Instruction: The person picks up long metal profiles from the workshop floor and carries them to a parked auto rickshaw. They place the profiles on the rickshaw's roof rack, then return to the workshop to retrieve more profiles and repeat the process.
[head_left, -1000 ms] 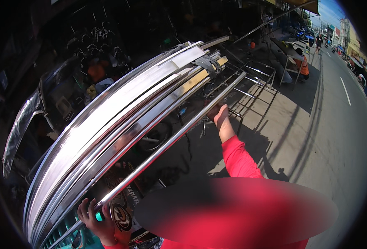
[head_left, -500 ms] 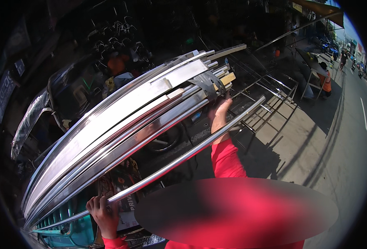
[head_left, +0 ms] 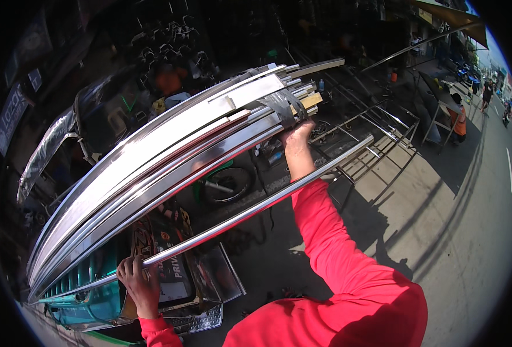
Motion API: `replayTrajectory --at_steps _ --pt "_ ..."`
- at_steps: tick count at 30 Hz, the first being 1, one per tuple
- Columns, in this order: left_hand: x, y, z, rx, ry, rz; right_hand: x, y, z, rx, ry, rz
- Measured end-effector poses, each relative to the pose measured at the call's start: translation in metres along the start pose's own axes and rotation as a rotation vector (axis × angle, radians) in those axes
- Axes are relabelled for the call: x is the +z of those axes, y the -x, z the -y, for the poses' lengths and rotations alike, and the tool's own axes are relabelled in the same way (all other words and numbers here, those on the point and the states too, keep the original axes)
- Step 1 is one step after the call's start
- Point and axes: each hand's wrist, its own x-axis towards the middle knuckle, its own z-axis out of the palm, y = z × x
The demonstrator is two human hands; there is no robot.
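Sunlit street, taped steel strip bundle, right hand beneath, left hand gripping tube

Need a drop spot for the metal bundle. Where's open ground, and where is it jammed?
Free: the sunlit pavement right of the red sleeve, bordered by the metal racks and the road. Crowded: under the taped bundle and single tube, where the teal vehicle, a wheel and shop clutter sit close.
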Motion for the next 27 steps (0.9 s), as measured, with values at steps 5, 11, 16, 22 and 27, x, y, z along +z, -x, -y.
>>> replayTrajectory --at_steps 5,11,16,22,27 --pt "-0.006 0.003 0.002 0.011 0.018 -0.036 0.0 -0.001 0.0 0.02 0.016 0.013" --pt "-0.024 -0.055 0.017 0.01 0.033 -0.121 0.031 0.034 0.007 -0.009 0.136 -0.154" --pt "-0.02 -0.177 0.005 0.283 0.087 -0.109 0.054 0.071 0.011 -0.021 0.222 -0.038" --pt "0.002 -0.236 -0.006 0.409 -0.005 0.212 0.066 0.073 0.012 -0.108 0.26 -0.087" --pt "0.001 -0.239 0.008 0.446 0.118 0.211 0.06 0.066 0.015 -0.16 0.396 -0.197"
